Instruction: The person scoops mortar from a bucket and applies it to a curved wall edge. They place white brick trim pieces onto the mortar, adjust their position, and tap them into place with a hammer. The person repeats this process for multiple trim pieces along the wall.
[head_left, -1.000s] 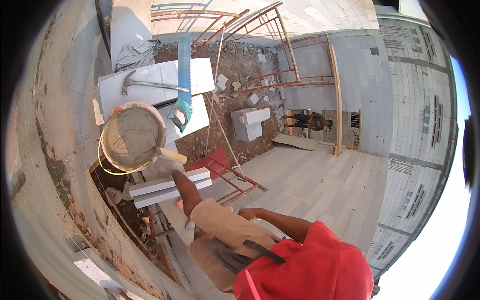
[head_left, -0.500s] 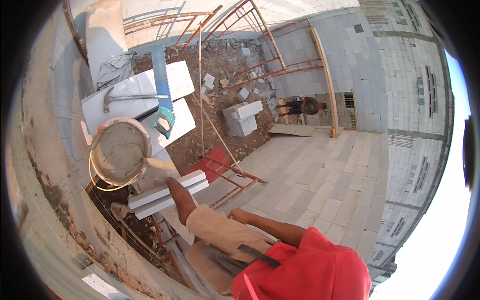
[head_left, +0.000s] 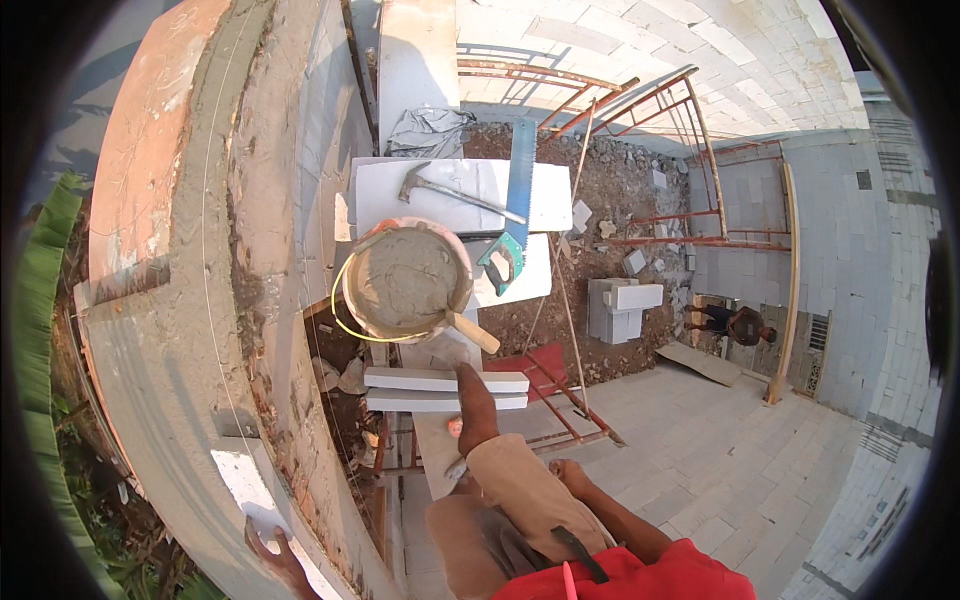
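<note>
At the lower left, my left hand (head_left: 277, 562) is on a white lightweight block (head_left: 240, 482). Its fingers and thumb lie near the block's two long edges, and the block lies on the wall top (head_left: 190, 370), which is coated in grey mortar. My right hand (head_left: 568, 478) is closed in a fist beside my bent right knee; what it holds, if anything, is hidden. Ahead of me stands a bucket (head_left: 465, 268) of wet mortar (head_left: 405, 275), and a wooden tool handle (head_left: 473, 333) leans over its rim. The tool's other end is sunk in the mortar.
A claw hammer (head_left: 455, 192) and a blue-bladed handsaw (head_left: 520, 185) rest on white blocks (head_left: 550, 200) beyond the bucket. Two block strips (head_left: 410, 379) lie by my foot. Rusty scaffold frames (head_left: 580, 437) stand around. A string line (head_left: 208, 250) runs along the wall. A person (head_left: 745, 325) is below.
The view has turned left, so the bucket and tools sit farther right in the picture. My left hand has come into view on the white block. My right fist stays by the knee.
</note>
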